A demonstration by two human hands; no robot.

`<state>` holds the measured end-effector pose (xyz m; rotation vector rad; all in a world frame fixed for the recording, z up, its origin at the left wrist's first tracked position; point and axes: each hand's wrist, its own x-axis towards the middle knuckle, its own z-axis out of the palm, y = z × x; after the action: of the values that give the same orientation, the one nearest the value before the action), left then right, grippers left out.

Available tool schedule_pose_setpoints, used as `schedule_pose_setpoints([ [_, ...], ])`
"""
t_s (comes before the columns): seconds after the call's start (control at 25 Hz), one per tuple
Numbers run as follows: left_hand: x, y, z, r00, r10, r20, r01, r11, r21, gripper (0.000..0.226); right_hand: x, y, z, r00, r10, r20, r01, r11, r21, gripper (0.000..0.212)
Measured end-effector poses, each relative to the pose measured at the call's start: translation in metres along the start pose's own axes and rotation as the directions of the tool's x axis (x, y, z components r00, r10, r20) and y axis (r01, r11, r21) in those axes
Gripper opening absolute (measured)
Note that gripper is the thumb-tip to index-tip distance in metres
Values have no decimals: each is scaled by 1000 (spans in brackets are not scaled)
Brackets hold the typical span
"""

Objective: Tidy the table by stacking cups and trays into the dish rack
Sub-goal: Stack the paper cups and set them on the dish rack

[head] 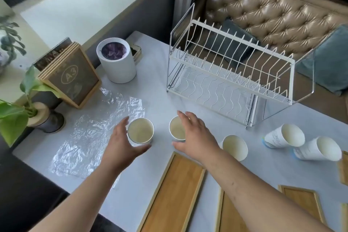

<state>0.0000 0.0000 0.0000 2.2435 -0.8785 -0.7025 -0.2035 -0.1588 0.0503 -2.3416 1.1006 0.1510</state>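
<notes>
We've got white paper cups (pixel 140 132) with blue print, honey-yellow wooden trays (pixel 174 192), a white wire dish rack (pixel 227 73), and a pale grey table (pixel 150 66).

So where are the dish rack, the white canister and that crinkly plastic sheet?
dish rack (pixel 231 56): head view, upper wire tines.
white canister (pixel 118 70): head view, side wall.
plastic sheet (pixel 98 124): head view, crumpled middle.
</notes>
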Motion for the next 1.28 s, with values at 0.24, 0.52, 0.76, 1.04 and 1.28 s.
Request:
schedule_pose_setpoints([
  [0.24,13,3,7,996,81,28,-82,994,73,95,10,-5,3,1000,-7,4,7,999,-39,86],
  [0.52,0,44,1,986,164,11,-165,981,99,84,-68,-3,-75,867,-63,-494,198,953,228,79],
  [0.76,-33,125,20,927,374,1,-374,926,43,83,-133,18,-119,799,-169,-577,342,917,205,84],
  [1.04,-63,202,43,830,558,30,-558,827,73,86,-150,47,-134,829,-134,-544,311,917,249,84],
  [1.28,-68,216,60,748,661,62,-663,748,14,86,-129,57,-118,909,-101,-404,203,954,219,94],
])
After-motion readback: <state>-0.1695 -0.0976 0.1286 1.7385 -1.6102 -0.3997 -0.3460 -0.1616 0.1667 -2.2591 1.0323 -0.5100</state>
